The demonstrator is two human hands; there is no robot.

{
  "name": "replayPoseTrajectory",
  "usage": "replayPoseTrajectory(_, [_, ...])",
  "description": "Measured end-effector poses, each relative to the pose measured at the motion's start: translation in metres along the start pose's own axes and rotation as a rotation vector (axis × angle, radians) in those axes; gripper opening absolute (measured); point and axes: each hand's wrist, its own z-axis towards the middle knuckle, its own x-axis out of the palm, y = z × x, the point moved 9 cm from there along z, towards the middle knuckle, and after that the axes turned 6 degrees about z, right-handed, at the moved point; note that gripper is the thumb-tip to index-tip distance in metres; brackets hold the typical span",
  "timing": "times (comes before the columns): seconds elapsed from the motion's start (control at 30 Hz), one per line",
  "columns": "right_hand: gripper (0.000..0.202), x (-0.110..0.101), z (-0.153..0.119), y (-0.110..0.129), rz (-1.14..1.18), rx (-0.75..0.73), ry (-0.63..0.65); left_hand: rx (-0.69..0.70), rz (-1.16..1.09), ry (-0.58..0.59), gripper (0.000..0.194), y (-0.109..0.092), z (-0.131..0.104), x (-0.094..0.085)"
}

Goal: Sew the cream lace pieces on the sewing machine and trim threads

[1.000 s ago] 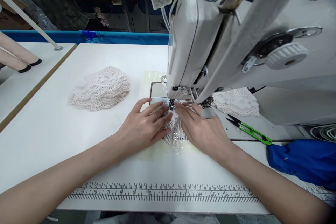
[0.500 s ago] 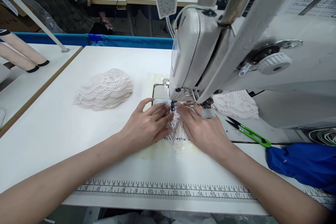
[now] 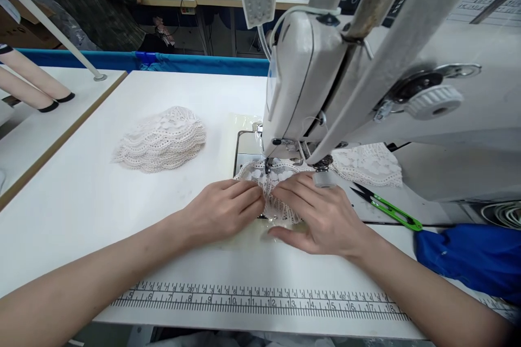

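Observation:
A piece of white lace (image 3: 280,209) lies under the needle and presser foot of the sewing machine (image 3: 301,81). My left hand (image 3: 226,209) is at its left edge, fingers curled together and pinching the lace. On the other side my right hand (image 3: 321,211) rests on the lace, fingers spread and the thumb apart, pointing left. One stack of lace pieces (image 3: 163,140) sits on the table to the left. More lace (image 3: 366,164) lies to the right, behind the machine's needle end.
Green-handled thread snips (image 3: 386,207) and a blue cloth (image 3: 468,260) lie at the right. A ruler strip (image 3: 252,301) runs along the front edge. Pinkish cylinders (image 3: 35,84) stand at the left. Beyond the blue divider (image 3: 211,65) a person in a plaid shirt (image 3: 97,5) is at another table.
Both hands have drawn back from the needle towards the front. My left hand has curled its fingers, while my right thumb has spread. More lace shows around the presser foot.

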Motion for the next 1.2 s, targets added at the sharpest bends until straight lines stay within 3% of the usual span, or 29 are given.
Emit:
replayPoseTrajectory(0.07, [0.048, 0.001, -0.001, -0.002, 0.002, 0.014, 0.004, -0.082, -0.046, -0.012, 0.015, 0.006, 0.000, 0.001])
replayPoseTrajectory(0.17, [0.018, 0.002, -0.001, -0.001, -0.059, -0.009, -0.011, -0.145, -0.075, -0.026, 0.017, 0.009, 0.000, 0.000])
replayPoseTrajectory(0.27, [0.029, 0.001, -0.003, 0.005, -0.072, -0.075, -0.032, -0.083, 0.007, -0.006, 0.024, 0.001, 0.001, 0.001])
replayPoseTrajectory(0.47, [0.029, 0.001, -0.003, 0.008, -0.022, -0.116, -0.019, -0.012, 0.034, 0.026, 0.028, -0.007, -0.003, 0.006])
replayPoseTrajectory(1.2, [0.028, 0.003, 0.000, 0.001, -0.060, -0.095, -0.034, -0.075, 0.049, 0.034, 0.027, 0.007, 0.001, 0.010])
